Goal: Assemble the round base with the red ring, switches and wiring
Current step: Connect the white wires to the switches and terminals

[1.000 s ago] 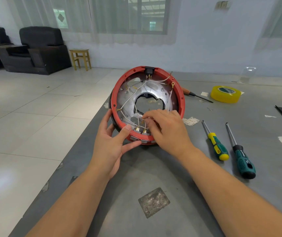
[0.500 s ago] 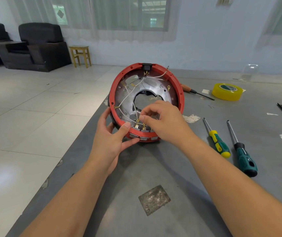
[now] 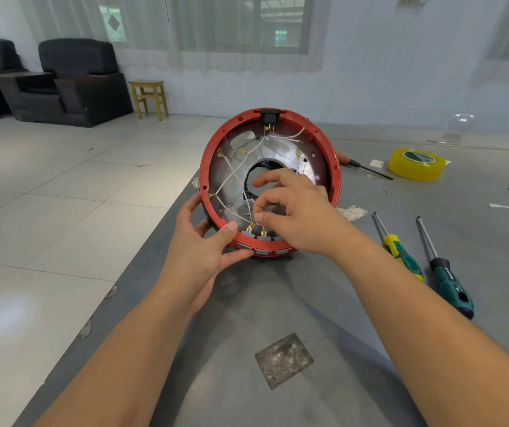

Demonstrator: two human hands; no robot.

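The round base (image 3: 281, 152), a metal plate inside a red ring (image 3: 336, 167), stands tilted on its lower edge on the grey table, its open side toward me. White wires (image 3: 231, 174) with brass terminals cross the plate. A black socket (image 3: 269, 114) sits at the top of the ring, and grey switches (image 3: 261, 237) line the bottom. My left hand (image 3: 199, 245) grips the ring's lower left edge, thumb on the rim. My right hand (image 3: 293, 211) reaches inside, its thumb and forefinger pinching a wire terminal above the switches.
Two green-handled screwdrivers (image 3: 399, 248) (image 3: 449, 278) lie to the right of the base. Behind it lie an orange-handled screwdriver (image 3: 355, 161) and a yellow tape roll (image 3: 416, 164). A metal patch (image 3: 284, 360) is set in the table near me. The table edge (image 3: 167, 217) drops to tiled floor at left.
The base has tipped more upright toward me. My right hand's fingers have lifted off the switches and now pinch a terminal above them. My left hand keeps its grip.
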